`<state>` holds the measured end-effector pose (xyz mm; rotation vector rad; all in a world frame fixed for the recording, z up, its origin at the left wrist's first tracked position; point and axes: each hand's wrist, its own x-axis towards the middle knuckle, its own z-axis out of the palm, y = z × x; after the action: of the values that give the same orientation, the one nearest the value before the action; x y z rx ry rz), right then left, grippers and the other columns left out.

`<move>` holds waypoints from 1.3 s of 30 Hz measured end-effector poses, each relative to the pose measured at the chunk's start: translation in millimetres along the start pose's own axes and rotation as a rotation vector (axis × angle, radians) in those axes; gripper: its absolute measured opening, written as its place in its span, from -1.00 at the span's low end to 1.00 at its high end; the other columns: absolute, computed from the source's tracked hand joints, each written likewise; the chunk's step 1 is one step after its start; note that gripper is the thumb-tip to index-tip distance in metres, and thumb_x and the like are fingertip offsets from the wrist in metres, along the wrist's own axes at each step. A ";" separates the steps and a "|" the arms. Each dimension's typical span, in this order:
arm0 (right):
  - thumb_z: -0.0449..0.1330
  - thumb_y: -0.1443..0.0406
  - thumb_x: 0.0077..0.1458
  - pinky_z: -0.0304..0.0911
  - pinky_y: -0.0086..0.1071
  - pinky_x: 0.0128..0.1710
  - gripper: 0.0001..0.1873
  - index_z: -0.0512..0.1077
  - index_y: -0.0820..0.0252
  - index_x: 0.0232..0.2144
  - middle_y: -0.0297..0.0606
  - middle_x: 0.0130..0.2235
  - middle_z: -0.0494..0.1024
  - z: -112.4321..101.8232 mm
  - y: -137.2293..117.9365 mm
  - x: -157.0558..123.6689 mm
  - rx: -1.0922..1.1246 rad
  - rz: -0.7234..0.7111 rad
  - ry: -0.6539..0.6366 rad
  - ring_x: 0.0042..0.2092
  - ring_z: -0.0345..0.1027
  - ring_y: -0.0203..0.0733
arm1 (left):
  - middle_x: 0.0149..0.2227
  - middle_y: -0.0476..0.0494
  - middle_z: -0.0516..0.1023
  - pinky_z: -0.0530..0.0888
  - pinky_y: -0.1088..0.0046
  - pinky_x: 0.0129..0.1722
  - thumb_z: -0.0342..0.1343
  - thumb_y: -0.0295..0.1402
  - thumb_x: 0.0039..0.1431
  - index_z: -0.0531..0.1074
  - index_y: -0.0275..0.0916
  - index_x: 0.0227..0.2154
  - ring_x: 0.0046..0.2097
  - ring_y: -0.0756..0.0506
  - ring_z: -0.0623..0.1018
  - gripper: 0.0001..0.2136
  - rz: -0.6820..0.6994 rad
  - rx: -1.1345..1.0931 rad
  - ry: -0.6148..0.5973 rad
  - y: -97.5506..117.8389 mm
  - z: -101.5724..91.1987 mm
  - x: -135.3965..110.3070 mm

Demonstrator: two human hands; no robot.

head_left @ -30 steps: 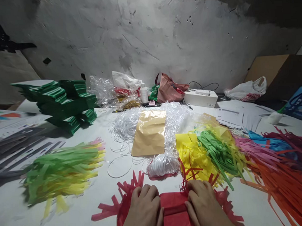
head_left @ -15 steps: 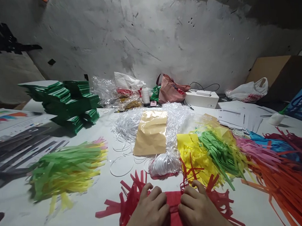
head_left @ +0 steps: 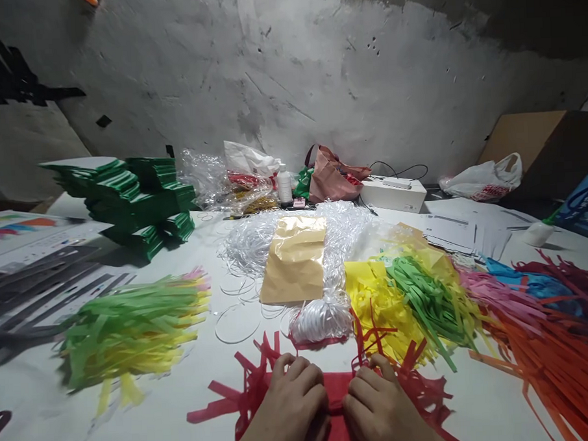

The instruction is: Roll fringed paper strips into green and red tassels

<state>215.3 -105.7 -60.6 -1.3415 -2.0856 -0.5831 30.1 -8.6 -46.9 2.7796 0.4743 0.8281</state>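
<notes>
Red tissue paper (head_left: 338,387) lies at the table's near edge, its two ends cut into fringe strips that spread out left and right. My left hand (head_left: 298,399) is closed on the left part of its uncut middle, fingers curled and knuckles up. Opposite it, my right hand (head_left: 377,399) is closed the same way on the right part. A crease or fold runs across the paper between the two hands. The fingertips and thumbs are mostly hidden. Just beyond the paper sits a bundle of white string (head_left: 322,322), with a brown paper sheet (head_left: 296,259) behind it.
Green and yellow fringed tissue (head_left: 133,325) lies left, below stacked green card pieces (head_left: 142,207). To the right are yellow tissue (head_left: 375,301), green strips (head_left: 428,299) and orange strips (head_left: 563,358). A white bottle (head_left: 283,185), a bag (head_left: 333,173) and a white box (head_left: 394,195) stand at the back.
Both hands have shifted slightly on the red tissue paper, the right one a little to the left. The camera view has moved very slightly. Other things stay in place.
</notes>
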 end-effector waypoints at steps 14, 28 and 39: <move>-0.09 0.45 0.40 -0.01 -0.15 0.08 -0.61 0.32 0.16 -0.47 -0.36 -0.46 0.37 -8.8 14.7 -14.7 -0.008 0.005 -0.015 -0.36 0.19 -0.19 | -0.33 0.04 0.55 0.06 0.02 0.21 0.31 -0.39 0.08 0.46 -0.13 -0.43 -0.23 -0.13 0.44 -0.89 0.029 0.237 -0.100 -7.6 -14.5 -8.5; -0.14 0.41 0.45 -0.04 -0.16 0.12 -0.57 0.32 0.16 -0.47 -0.36 -0.46 0.38 -12.9 10.6 -12.1 0.000 0.013 -0.022 -0.38 0.20 -0.21 | -0.44 0.04 0.46 0.06 0.12 0.20 0.10 -0.45 0.31 0.38 -0.16 -0.49 -0.30 -0.11 0.36 -0.78 0.174 0.240 0.041 -0.5 9.8 -7.2; 0.15 0.46 0.17 -0.11 -0.18 0.16 -0.85 0.35 0.10 -0.36 -0.36 -0.29 0.50 -12.7 6.8 -15.5 0.073 0.230 -0.058 -0.22 0.34 -0.15 | -0.14 -0.11 0.58 0.21 0.10 0.05 0.01 -0.54 0.27 0.50 -0.17 -0.29 -0.10 -0.19 0.48 -0.81 -0.195 0.119 -0.324 10.3 -15.7 -2.8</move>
<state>229.6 -121.3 -61.5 -1.5445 -1.9413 -0.3708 21.6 -17.6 -32.5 2.8379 0.7380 0.3082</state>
